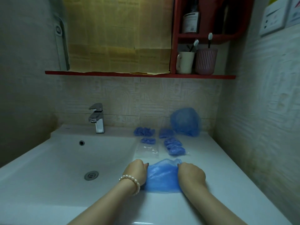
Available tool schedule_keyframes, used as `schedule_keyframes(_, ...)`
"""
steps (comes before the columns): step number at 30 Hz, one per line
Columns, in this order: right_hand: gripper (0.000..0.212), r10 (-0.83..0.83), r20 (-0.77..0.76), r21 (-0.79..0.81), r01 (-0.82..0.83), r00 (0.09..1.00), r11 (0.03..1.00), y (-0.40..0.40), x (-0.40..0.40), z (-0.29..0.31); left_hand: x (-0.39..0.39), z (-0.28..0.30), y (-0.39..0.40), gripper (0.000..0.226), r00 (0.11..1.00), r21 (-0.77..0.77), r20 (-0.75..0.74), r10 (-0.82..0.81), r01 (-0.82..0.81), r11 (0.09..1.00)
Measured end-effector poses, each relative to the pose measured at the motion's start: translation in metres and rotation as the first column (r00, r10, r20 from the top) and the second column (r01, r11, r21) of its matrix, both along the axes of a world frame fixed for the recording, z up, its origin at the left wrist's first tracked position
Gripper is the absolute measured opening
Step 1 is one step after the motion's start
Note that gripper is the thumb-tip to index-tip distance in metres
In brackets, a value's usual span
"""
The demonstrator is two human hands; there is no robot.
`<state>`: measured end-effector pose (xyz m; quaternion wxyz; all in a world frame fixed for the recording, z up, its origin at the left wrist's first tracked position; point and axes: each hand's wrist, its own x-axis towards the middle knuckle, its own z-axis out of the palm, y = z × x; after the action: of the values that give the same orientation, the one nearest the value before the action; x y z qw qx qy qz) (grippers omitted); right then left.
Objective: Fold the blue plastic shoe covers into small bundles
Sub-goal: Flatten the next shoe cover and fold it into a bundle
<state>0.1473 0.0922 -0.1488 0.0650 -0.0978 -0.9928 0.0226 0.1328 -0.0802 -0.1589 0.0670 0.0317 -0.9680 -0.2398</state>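
Basin [48, 159] lies at nine o'clock, chrome tap [96, 118] at ten, both clear of the work. Left hand [136, 172], wrist carrying a pearl bracelet [129, 182], sits at six o'clock on the white counter [211, 159], fingers curled and pinching the left edge of the open shoe cover [160, 176]. This blue cover lies spread flat between both hands, its gathered rim bunched at its far side. Right hand [191, 175] mirrors the left, fingers curled onto the right edge; fingertips are hidden under the knuckles.

At twelve o'clock, folded bundles [144, 132] sit in two short rows beside a clear plastic bag [146, 151], with a puffed stack of unfolded covers [185, 121] against the wall at one o'clock.

Assessment: first fold is in hand. Film appears thin and slippery; both edges should be kept taut and level, brought together squarely, and trapped air pressed out before each further fold, or the bundle will spring open.
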Motion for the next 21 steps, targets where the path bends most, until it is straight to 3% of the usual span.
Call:
schedule_keyframes(4, 0.038, 0.091, 0.002, 0.152, -0.090, 0.996, 0.984, -0.002, -0.005, -0.007, 0.002, 0.009, -0.011, 0.039, 0.999, -0.347, -0.008, 0.043, -0.043, 0.937)
schedule_keyframes(6, 0.039, 0.103, -0.021, 0.177, -0.098, 0.994, 0.979, -0.003, -0.007, -0.008, 0.003, 0.013, -0.025, 0.038, 0.996, -0.444, -0.032, 0.083, -0.089, 0.891)
schedule_keyframes(9, 0.038, 0.116, -0.053, 0.202, -0.103, 0.992, 0.974, -0.004, -0.007, -0.010, -0.003, 0.016, -0.040, 0.040, 0.994, -0.323, -0.055, 0.091, -0.104, 0.941)
schedule_keyframes(11, 0.038, 0.112, -0.045, 0.187, -0.102, 0.993, 0.977, -0.005, -0.005, -0.008, -0.006, 0.020, -0.032, 0.042, 0.999, -0.040, -0.040, -0.026, 0.025, 0.999)
schedule_keyframes(13, 0.036, 0.133, -0.063, 0.154, -0.122, 0.989, 0.981, -0.004, -0.004, -0.008, -0.008, 0.029, -0.011, 0.041, 0.983, 0.202, 0.042, -0.179, 0.167, 0.965)
schedule_keyframes(16, 0.008, 0.192, -0.272, 0.130, -0.161, 0.943, 0.978, -0.005, 0.005, -0.007, -0.014, 0.036, 0.016, 0.049, 0.916, 0.114, 0.239, -0.322, 0.302, 0.946)
schedule_keyframes(18, 0.037, 0.257, -0.347, 0.103, -0.236, 0.902, 0.966, 0.001, 0.006, -0.014, -0.019, 0.039, 0.020, 0.051, 0.903, 0.006, 0.314, -0.294, 0.308, 0.951)
schedule_keyframes(19, 0.041, 0.251, -0.356, 0.033, -0.256, 0.900, 0.966, 0.004, 0.005, -0.017, -0.020, 0.040, 0.021, 0.051, 0.897, -0.029, 0.346, -0.275, 0.304, 0.952)
schedule_keyframes(21, 0.030, 0.241, -0.377, -0.042, -0.276, 0.894, 0.960, 0.012, 0.006, -0.019, -0.018, 0.039, 0.024, 0.034, 0.899, 0.021, 0.332, -0.287, 0.297, 0.955)
